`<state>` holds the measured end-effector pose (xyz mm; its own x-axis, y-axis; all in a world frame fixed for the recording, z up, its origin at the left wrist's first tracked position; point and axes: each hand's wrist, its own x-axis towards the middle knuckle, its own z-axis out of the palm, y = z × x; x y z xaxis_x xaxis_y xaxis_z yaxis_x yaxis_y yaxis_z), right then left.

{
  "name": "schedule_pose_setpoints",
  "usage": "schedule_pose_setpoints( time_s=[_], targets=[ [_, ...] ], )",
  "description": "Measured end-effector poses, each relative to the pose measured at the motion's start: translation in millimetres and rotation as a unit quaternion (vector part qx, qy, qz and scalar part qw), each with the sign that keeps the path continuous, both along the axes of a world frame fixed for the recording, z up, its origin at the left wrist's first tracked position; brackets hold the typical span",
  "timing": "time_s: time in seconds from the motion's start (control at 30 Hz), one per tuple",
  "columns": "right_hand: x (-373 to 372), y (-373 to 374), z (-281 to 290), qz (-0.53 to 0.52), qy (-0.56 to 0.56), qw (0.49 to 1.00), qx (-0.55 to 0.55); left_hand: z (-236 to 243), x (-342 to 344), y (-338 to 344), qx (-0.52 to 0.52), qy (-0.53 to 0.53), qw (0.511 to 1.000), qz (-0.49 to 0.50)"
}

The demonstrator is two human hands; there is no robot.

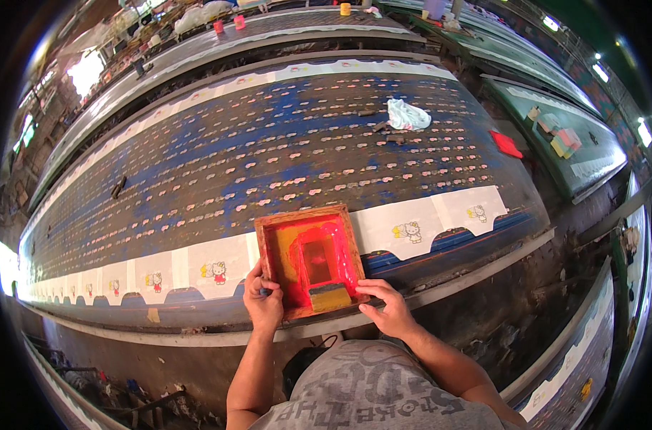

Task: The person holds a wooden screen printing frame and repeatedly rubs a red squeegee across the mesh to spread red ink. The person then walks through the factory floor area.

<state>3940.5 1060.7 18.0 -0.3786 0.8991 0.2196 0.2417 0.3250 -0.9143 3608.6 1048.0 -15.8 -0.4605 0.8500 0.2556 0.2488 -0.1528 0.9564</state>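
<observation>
Wooden frame (301,213) by the table's (283,158) near edge.
Fingers of the left hand (265,304) and right hand (389,309) clamp its sides; a printed strip (183,269) flanks it, a white cloth (408,115) lies toward the far right corner, a red piece (506,144) at the right edge.

1. White glare blows out the opening (87,72) at left.
2. Lamps (600,72) shine at upper right.
3. Fisheye distortion bends the long table's (523,193) edges.
4. Corners go black; floor (476,315) lies shadowed.
</observation>
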Motion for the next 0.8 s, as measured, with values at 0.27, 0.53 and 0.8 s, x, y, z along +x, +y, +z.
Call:
schedule_pose_setpoints(
  time_s=[0.27,0.53,0.8],
  targets=[
    [79,21,-6,-0.034,-0.002,0.999,0.038,1,87,26,0.060,0.015,0.998,-0.010],
    [199,55,-9,-0.066,-0.010,0.996,0.056,-23,213,70,0.058,-0.031,0.997,-0.029],
    [262,71,-10,-0.018,0.000,0.999,0.040,-33,258,78,0.015,-0.101,0.995,-0.013]
  ],
)
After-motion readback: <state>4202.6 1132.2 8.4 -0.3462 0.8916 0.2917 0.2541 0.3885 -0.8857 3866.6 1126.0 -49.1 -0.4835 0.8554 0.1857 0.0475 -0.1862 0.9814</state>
